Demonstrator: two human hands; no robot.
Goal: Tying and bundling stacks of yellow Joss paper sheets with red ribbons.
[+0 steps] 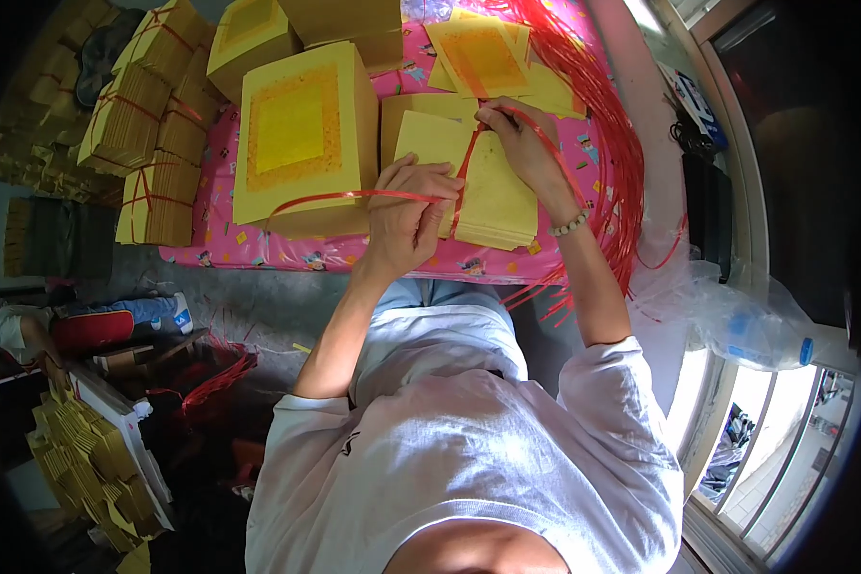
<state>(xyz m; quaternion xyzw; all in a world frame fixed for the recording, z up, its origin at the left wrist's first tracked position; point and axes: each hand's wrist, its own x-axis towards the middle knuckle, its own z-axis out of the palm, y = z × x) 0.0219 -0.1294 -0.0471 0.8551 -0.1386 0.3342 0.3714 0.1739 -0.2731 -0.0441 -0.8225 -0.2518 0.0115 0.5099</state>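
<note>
A stack of yellow paper sheets (509,196) lies on the table in front of me, with red plastic string (469,153) running across its top. My left hand (407,215) is closed on the string over the stack's left part, and a loose tail curves away to the left. At the far edge of the stack, my right hand (518,143) pinches the string between thumb and fingers, and another length trails down beside my wrist. Just left of my hands stands a tall block of yellow paper (354,143) with an orange-and-gold square on top.
A pink patterned cloth (258,251) covers the table. String-tied bundles (124,115) are piled at the left. A long hank of red strings (612,143) hangs over the right side. Loose printed sheets (483,57) lie behind. Another person (29,330) is at the lower left.
</note>
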